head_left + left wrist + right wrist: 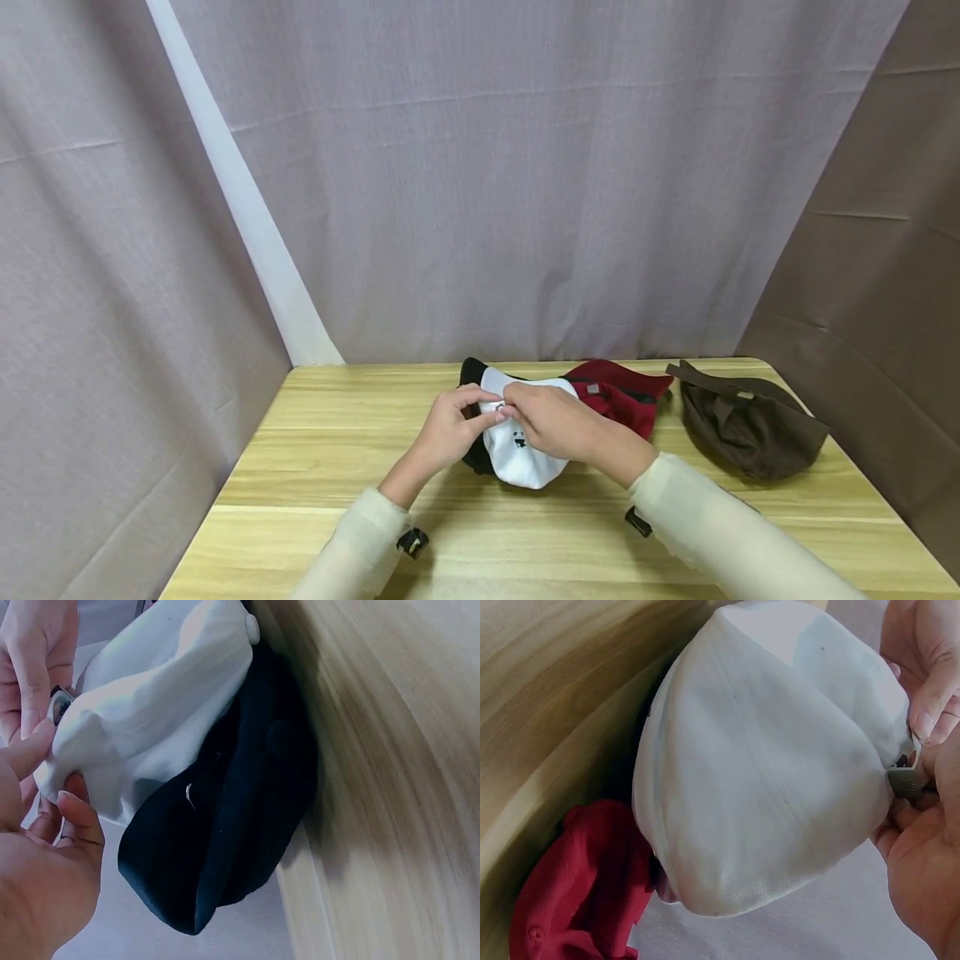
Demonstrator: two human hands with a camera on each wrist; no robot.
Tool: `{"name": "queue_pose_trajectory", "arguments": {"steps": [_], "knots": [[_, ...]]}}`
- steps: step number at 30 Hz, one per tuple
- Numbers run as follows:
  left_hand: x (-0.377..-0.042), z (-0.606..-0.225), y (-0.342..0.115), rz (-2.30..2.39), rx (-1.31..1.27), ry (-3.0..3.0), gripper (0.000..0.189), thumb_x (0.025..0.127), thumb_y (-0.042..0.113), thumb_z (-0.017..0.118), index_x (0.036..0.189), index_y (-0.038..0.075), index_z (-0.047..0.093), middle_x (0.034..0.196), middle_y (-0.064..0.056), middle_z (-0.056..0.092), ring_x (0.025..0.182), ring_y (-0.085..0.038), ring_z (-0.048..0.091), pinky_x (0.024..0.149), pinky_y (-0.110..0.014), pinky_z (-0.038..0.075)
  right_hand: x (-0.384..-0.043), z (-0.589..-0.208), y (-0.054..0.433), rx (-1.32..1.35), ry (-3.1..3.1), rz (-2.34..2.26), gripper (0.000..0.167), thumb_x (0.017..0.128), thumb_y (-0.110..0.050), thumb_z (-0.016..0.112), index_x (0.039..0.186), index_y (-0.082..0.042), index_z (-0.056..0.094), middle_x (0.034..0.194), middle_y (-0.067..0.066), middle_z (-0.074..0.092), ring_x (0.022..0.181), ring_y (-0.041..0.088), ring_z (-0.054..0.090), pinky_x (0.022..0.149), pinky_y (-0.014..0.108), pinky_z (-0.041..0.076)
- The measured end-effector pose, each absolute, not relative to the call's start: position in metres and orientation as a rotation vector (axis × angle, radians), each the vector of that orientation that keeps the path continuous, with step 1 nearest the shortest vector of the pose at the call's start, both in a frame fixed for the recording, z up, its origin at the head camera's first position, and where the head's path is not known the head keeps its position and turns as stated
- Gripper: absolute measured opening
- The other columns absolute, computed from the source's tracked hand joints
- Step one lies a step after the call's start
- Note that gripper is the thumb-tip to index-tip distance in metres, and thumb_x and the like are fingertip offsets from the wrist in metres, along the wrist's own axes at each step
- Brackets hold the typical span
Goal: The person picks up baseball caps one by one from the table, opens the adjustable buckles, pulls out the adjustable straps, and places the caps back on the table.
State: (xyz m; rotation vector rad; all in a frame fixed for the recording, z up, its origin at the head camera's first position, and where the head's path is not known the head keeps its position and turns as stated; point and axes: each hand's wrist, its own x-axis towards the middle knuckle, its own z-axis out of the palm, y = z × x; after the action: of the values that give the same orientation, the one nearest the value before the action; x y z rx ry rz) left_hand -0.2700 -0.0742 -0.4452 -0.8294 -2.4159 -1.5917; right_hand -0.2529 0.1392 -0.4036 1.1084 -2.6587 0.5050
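Head view: clasp (906, 781) of white cap (525, 471) lies between left hand (448, 425) (9 o'clock, pinching the cap) and right hand (558, 423) (3 o'clock, apparently pinching the partly hidden clasp).

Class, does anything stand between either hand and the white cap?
Nothing visible does: the left hand and right hand both pinch the white cap at its edge. In the head view, the black cap shows at its left and the red cap at its right, neither in between.

Small clasp (904, 782), perhaps metal, partly hidden
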Motion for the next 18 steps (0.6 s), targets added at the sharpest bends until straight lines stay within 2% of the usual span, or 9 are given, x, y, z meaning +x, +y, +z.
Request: {"name": "queue_pose_trajectory", "arguments": {"steps": [7,18], "knots": [[-0.274,-0.448,-0.078,-1.672,-0.868,-2.441,0.017,0.093,0.016,0.083,0.109,0.012,0.084,0.096,-0.008,0.076,0.073,-0.004,0.055,0.065,-0.018,0.046,-0.254,-0.404,0.141,1.175,-2.666,0.566,0.016,0.109,-0.015,0.061,0.093,-0.013,0.058,0.080,-0.007,0.051,0.074,0.005,0.047,0.069,0.020,0.043],[-0.277,-0.449,-0.086,-1.784,-0.888,-2.410,0.019,0.093,0.012,0.083,0.111,0.009,0.083,0.102,-0.013,0.078,0.077,-0.004,0.058,0.068,-0.018,0.047,-0.258,-0.403,0.143,1.291,-2.562,0.661,0.010,0.109,-0.010,0.058,0.101,-0.013,0.063,0.090,-0.005,0.059,0.085,0.006,0.054,0.078,0.024,0.050]]}}
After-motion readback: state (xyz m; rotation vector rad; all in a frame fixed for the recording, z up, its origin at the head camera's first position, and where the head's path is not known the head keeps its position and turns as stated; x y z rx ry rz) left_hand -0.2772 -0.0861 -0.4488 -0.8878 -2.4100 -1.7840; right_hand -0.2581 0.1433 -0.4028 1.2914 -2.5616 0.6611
